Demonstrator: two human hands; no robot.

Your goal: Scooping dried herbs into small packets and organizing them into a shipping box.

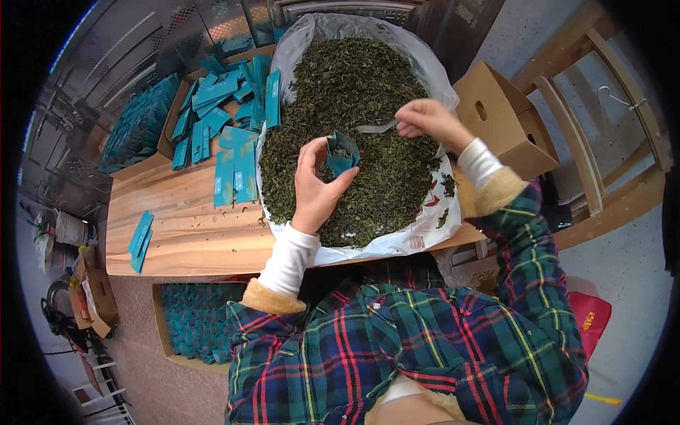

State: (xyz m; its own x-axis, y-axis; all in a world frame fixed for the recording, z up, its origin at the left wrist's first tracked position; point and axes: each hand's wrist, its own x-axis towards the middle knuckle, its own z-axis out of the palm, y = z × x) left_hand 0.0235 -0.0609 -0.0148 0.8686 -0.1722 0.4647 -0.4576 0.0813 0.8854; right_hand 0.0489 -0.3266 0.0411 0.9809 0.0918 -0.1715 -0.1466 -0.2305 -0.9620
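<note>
My left hand grips a small teal packet around its sides, its top spread apart. Some leafy material shows inside it. In my right hand is the handle end of a pale spoon, its tip pointing left towards the packet but apart from it. Below both hands lies a broad heap of dried green leaves, probably tea, spread on a white plastic bag. How full the packet is, I cannot tell.
A wooden table carries a cardboard box, loose teal packets and two more packets near its left end. An open carton stands at right. Under the table edge sits a box of teal packets. A wooden chair is far right.
</note>
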